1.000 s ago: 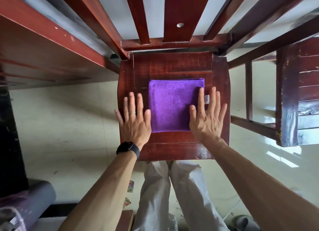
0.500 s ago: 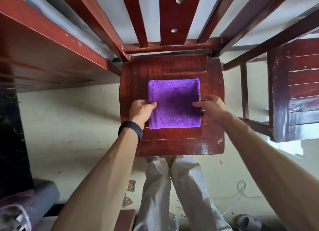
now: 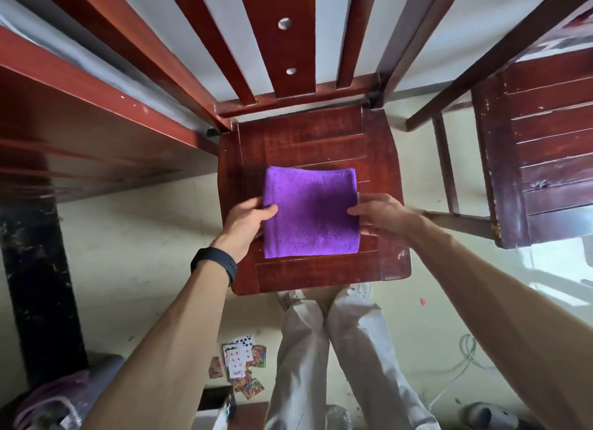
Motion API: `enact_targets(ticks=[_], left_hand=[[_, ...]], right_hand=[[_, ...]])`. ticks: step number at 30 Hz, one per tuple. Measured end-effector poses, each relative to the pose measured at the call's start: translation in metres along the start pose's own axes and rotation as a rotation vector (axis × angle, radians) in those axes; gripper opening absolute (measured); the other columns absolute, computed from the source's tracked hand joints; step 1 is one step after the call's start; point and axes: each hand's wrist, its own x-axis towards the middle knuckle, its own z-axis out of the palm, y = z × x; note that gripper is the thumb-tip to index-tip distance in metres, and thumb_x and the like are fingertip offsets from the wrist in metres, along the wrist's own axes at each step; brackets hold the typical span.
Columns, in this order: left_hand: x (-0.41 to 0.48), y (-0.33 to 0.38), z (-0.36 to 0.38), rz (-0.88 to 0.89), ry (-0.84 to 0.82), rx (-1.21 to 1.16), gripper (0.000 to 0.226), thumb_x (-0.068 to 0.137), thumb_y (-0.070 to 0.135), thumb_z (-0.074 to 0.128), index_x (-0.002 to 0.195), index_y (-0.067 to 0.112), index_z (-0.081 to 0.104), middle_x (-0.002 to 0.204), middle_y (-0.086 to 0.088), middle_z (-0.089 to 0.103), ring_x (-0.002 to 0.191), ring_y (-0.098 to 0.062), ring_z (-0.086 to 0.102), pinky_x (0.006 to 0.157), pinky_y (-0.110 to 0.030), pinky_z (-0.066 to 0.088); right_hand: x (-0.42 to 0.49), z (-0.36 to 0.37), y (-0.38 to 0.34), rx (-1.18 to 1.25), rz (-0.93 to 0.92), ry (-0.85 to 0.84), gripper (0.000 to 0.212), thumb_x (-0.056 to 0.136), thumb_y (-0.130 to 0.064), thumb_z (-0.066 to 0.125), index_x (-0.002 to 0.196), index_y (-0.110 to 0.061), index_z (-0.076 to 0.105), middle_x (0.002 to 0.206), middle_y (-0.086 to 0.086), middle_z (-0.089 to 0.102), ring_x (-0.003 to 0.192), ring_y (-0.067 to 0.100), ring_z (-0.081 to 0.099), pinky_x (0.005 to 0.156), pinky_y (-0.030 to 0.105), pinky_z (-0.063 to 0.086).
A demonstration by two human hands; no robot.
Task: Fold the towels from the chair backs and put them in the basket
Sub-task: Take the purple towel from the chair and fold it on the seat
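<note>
while both hands point(image 3: 248, 219) pinch it, folded towel point(image 3: 310, 213) lies on chair seat point(image 3: 305, 140).

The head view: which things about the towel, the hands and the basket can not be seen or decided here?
- Basket: nowhere in the head view, so its place is unknown.
- Towel: its underside and number of folded layers are hidden by its own top layer.
- Left hand: fingers lie under the towel's edge; only the thumb shows on top.
- Right hand: motion blur hides the finger positions.
- Chair: the top of its back is cut off by the upper frame edge.
</note>
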Motion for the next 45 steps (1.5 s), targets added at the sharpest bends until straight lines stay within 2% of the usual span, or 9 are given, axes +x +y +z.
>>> enact_targets(ticks=[6,10,13,19,24,28,31,35,45], left_hand=[[-0.02,-0.008,0.003,-0.057,-0.043,-0.099,0.029,0.094,0.006,0.056,0.115,0.022,0.067,0.1,0.003,0.074,0.089,-0.015,0.067,0.074,-0.03,0.051],[-0.046,0.0,0.005,-0.063,-0.113,-0.122,0.033,0.093,0.004,0.054,0.113,0.026,0.068,0.101,0.003,0.073,0.089,-0.017,0.067,0.077,-0.031,0.05],[-0.076,0.021,0.013,-0.064,-0.191,-0.123,0.031,0.092,0.004,0.054,0.108,0.027,0.069,0.098,0.004,0.074,0.083,-0.015,0.069,0.072,-0.031,0.05],[-0.169,0.092,0.055,-0.025,-0.342,-0.027,0.036,0.092,0.003,0.054,0.117,0.027,0.064,0.1,0.003,0.07,0.085,-0.015,0.064,0.074,-0.03,0.049],[-0.268,0.146,0.107,-0.039,-0.562,0.027,0.052,0.086,-0.001,0.054,0.133,0.02,0.057,0.111,-0.009,0.062,0.086,-0.025,0.059,0.066,-0.03,0.046],[-0.34,0.175,0.161,-0.021,-0.754,0.193,0.057,0.073,0.003,0.057,0.127,0.021,0.063,0.103,-0.008,0.06,0.084,-0.026,0.053,0.068,-0.033,0.036],[-0.375,0.193,0.211,0.027,-0.842,0.311,0.042,0.072,0.006,0.061,0.11,0.024,0.068,0.113,-0.013,0.055,0.101,-0.032,0.046,0.083,-0.037,0.032],[-0.393,0.206,0.296,0.143,-0.824,0.514,0.03,0.087,0.006,0.053,0.107,0.024,0.066,0.1,-0.009,0.061,0.083,-0.023,0.053,0.078,-0.033,0.038],[-0.444,0.163,0.526,0.17,-0.888,0.766,0.035,0.096,0.001,0.048,0.128,0.012,0.058,0.093,-0.01,0.065,0.075,-0.022,0.06,0.067,-0.032,0.045]], right_hand=[[-0.028,0.003,0.009,0.164,-0.03,-0.083,0.032,0.085,-0.006,0.059,0.059,-0.023,0.063,0.057,-0.008,0.059,0.047,0.006,0.054,0.046,0.019,0.041],[-0.068,-0.007,0.005,0.199,-0.084,-0.142,0.006,0.082,-0.01,0.054,0.081,-0.015,0.053,0.074,0.0,0.056,0.062,0.014,0.053,0.061,0.029,0.039],[-0.11,-0.02,0.001,0.273,-0.132,-0.213,0.028,0.074,-0.018,0.059,0.1,-0.013,0.051,0.087,0.003,0.061,0.079,0.02,0.06,0.072,0.032,0.046],[-0.24,-0.045,-0.003,0.348,-0.257,-0.13,0.025,0.086,-0.008,0.063,0.11,-0.013,0.061,0.105,0.011,0.058,0.097,0.029,0.056,0.087,0.041,0.044],[-0.371,-0.061,0.005,0.57,-0.33,-0.079,0.047,0.067,-0.01,0.062,0.114,-0.016,0.059,0.1,0.003,0.059,0.087,0.018,0.058,0.076,0.035,0.052],[-0.451,-0.075,0.029,0.679,-0.495,-0.032,0.066,0.071,-0.004,0.07,0.136,-0.009,0.057,0.125,0.012,0.066,0.108,0.03,0.064,0.101,0.048,0.046],[-0.491,-0.094,0.043,0.788,-0.541,0.111,0.067,0.072,-0.007,0.081,0.135,-0.01,0.059,0.121,0.012,0.069,0.102,0.027,0.069,0.09,0.044,0.058],[-0.525,-0.135,0.063,0.917,-0.598,0.344,0.039,0.078,-0.021,0.083,0.115,-0.023,0.072,0.105,0.001,0.073,0.088,0.02,0.072,0.069,0.035,0.058],[-0.587,-0.298,0.157,1.112,-0.684,0.472,0.06,0.076,0.0,0.08,0.128,-0.026,0.064,0.114,0.009,0.071,0.097,0.03,0.07,0.079,0.055,0.059]])
